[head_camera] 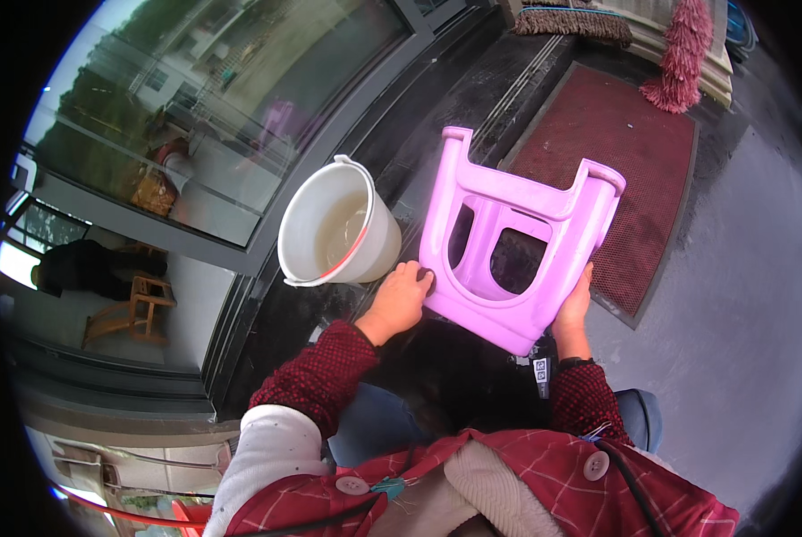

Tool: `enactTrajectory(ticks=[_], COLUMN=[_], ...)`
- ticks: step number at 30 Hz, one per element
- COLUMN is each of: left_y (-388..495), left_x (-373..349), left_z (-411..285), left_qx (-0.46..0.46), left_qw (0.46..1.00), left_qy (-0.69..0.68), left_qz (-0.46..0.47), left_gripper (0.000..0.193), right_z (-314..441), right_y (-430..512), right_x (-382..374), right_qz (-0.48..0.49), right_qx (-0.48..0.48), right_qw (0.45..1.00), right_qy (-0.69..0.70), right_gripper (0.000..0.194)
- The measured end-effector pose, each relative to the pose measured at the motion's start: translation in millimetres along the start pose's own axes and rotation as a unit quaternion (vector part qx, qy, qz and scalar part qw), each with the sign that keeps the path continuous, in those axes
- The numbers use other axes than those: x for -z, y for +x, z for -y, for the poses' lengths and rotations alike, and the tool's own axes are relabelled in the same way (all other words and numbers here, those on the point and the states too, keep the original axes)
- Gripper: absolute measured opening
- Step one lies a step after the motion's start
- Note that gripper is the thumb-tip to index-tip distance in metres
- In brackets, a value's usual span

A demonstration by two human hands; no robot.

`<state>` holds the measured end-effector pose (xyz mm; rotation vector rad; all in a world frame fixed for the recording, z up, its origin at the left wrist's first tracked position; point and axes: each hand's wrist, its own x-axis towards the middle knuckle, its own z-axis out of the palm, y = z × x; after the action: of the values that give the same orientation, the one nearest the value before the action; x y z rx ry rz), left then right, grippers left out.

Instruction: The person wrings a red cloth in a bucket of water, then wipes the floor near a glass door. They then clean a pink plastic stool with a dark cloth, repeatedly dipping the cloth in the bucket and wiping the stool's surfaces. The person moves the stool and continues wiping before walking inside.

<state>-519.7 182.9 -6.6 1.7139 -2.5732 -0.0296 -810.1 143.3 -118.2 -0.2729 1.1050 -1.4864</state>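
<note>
In front of me I have a pink plastic stool (484, 305), tipped so that its legs point away from my body. My right hand (575, 309) grips its right side, with part of the fingers hidden behind the plastic. Between the fingers of my left hand (399, 302) is a small dark brown pad (428, 282), pressed to the stool's left side near the seat end. Just left of the stool, close to that hand, a white plastic bucket (387, 245) holds cloudy water. Its handle has a red grip.
Left of the bucket stands a glass door with a grey frame (320, 158). A wooden chair (149, 305) and a dark-clothed person (82, 268) are visible inside. Beyond the stool lie a red doormat (615, 127), a pink fluffy duster (686, 54) and a brown broom head (572, 23).
</note>
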Motion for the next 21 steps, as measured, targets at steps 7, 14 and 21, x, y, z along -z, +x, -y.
enactTrajectory(ticks=[7,14,21], left_y=[111,164,154], left_x=[2,-27,-47], left_z=[14,-47,-98], left_qx=[0.187,0.179,0.047], left_qw=[0.944,0.955,0.982], left_qy=[-0.157,-0.021,-0.098], left_qz=[-0.221,-0.236,-0.153], left_gripper=[0.041,0.038,0.032], right_z=[-4,-2,-13], right_y=[-3,-2,6], right_x=[-2,-4,-12], right_qz=[-0.022,0.007,0.049], right_qx=[0.014,0.061,0.040], right_qw=[1.000,0.998,0.998], right_qy=[-0.015,-0.015,-0.006], right_gripper=[0.041,0.035,0.035])
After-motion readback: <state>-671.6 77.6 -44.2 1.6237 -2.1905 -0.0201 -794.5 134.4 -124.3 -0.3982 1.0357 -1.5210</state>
